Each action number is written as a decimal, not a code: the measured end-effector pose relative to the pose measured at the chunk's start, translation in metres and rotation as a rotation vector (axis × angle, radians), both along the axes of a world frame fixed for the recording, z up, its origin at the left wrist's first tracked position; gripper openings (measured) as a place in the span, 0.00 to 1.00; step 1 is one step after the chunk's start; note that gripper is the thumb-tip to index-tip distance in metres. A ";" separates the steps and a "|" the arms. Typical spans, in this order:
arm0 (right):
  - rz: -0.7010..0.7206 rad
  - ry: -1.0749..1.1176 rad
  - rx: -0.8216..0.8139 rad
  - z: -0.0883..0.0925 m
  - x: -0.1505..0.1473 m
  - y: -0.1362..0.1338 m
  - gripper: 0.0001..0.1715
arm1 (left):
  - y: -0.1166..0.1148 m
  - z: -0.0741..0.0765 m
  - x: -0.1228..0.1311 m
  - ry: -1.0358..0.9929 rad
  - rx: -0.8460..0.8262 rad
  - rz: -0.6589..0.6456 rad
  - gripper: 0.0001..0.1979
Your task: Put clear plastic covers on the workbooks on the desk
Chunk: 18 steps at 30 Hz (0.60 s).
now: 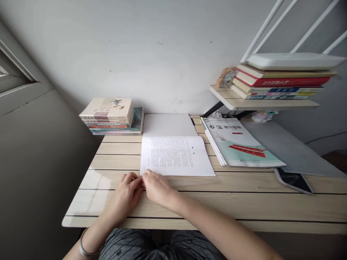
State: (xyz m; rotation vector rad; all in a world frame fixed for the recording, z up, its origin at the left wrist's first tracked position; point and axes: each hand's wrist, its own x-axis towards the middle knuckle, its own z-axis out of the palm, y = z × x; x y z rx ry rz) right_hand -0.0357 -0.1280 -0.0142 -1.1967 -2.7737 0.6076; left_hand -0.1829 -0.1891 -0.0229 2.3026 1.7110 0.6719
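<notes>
On the desk in front of me lies an open booklet (176,155), its white page printed with columns of small characters. A plain pale sheet or cover (168,124) extends from its far edge toward the wall. My left hand (126,191) and my right hand (157,186) meet at the booklet's near left corner. The fingers of both are bent and closed, tips together. Whatever lies between the fingertips is hidden. The right hand overlaps the page's near edge; the left rests on the wood just beside it.
Left of the booklet stands a stack of books (108,113). To its right are several large workbooks (241,144), a grey panel (292,148) and a phone (294,180). A raised shelf (260,104) carries more books (282,81) and a white flat box (292,61). The wooden desk (217,206) ends near my lap.
</notes>
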 end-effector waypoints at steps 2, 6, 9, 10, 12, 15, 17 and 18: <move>0.044 0.001 0.053 -0.003 0.003 -0.005 0.14 | -0.002 -0.003 -0.001 0.124 0.058 -0.010 0.12; 0.170 0.114 0.041 -0.002 0.035 -0.014 0.11 | -0.005 -0.010 -0.007 0.285 0.145 -0.048 0.15; 0.264 0.293 -0.262 0.008 0.088 -0.016 0.07 | -0.005 -0.011 -0.010 0.315 0.170 -0.066 0.15; 0.235 0.340 -0.386 0.012 0.112 -0.014 0.08 | -0.005 -0.011 -0.011 0.318 0.176 -0.069 0.15; 0.024 0.427 -0.571 0.017 0.168 -0.006 0.09 | -0.005 -0.010 -0.011 0.318 0.189 -0.072 0.14; -0.400 0.518 -0.475 0.015 0.268 0.016 0.16 | -0.003 -0.010 -0.012 0.309 0.200 -0.079 0.14; -0.718 0.514 -0.274 0.009 0.338 0.030 0.22 | -0.002 -0.010 -0.012 0.296 0.202 -0.077 0.14; -0.909 0.535 -0.153 0.005 0.372 0.036 0.25 | -0.001 -0.010 -0.011 0.291 0.203 -0.074 0.14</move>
